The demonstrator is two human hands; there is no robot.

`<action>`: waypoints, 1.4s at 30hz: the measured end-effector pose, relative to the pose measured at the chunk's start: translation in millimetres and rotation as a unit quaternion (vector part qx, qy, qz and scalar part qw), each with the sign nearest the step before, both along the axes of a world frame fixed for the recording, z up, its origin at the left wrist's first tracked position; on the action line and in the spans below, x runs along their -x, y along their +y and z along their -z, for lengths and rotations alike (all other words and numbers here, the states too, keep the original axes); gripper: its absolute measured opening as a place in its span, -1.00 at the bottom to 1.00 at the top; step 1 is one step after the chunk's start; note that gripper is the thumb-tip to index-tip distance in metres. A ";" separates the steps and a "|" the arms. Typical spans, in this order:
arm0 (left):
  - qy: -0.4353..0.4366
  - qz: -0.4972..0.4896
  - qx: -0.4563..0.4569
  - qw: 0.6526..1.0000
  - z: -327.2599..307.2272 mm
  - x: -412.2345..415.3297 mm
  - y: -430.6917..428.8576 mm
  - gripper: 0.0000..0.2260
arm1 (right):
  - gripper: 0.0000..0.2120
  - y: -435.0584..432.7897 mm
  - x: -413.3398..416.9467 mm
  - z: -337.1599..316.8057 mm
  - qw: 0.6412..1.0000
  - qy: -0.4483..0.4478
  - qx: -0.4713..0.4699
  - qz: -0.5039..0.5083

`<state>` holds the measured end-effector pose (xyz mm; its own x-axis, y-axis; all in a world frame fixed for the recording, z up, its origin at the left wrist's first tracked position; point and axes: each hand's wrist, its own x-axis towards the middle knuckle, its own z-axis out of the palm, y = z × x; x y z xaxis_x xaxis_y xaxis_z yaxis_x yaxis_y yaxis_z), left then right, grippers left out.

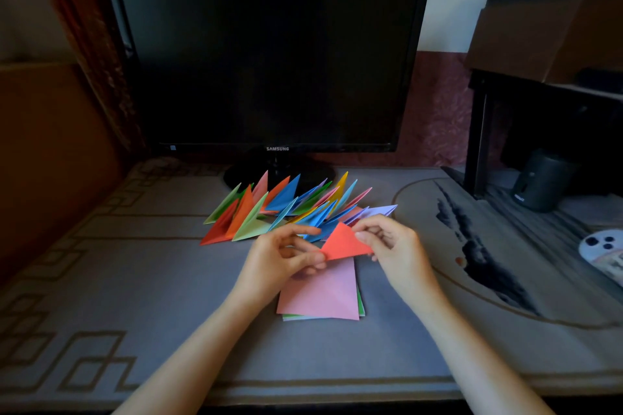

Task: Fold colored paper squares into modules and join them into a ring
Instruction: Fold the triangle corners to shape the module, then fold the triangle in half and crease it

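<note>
A pink-topped paper stack [320, 293] lay on the grey surface [168, 280]. Just above it, the left hand [283, 254] and right hand [392, 244] pinched a red triangle [345, 242]. Beyond stood folded modules [286, 209] before a dark monitor [266, 57].

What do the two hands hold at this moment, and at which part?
One red folded paper triangle, held by both. The left hand pinches its lower left corner; the right hand pinches its right side, near the top.
</note>
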<state>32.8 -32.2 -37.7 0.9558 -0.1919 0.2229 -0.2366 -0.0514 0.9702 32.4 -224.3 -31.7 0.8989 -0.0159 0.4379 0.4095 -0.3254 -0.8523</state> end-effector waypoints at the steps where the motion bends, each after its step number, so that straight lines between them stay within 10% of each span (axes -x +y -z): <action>1: -0.006 -0.014 0.003 1.000 0.8 -1.1 2.1 -0.73 | -0.72 -4.7 -1.0 -0.3 1.000 0.001 -0.010 0.023; 13: -0.172 -0.054 -0.237 0.955 11.6 -5.1 11.4 -0.89 | -0.89 -30.7 -13.7 14.4 0.961 0.003 0.180 0.211; 20: -0.190 -0.048 -0.317 0.928 17.4 -8.9 14.4 -0.43 | -0.67 -27.3 -14.8 24.7 0.894 0.077 0.388 0.211; 29: -0.158 -0.033 -0.381 0.910 21.2 -10.9 14.4 -0.15 | -0.65 -20.8 -12.5 14.6 0.925 -0.094 0.260 0.261; 37: -0.172 -0.037 -0.363 0.915 15.9 -8.3 13.9 -0.31 | -0.82 -10.0 -6.3 8.8 0.955 -0.154 0.239 0.085; 42: -0.203 -0.032 -0.323 0.924 16.0 -7.0 11.5 -0.42 | -0.59 -2.1 -4.8 16.7 0.944 -0.058 0.323 -0.026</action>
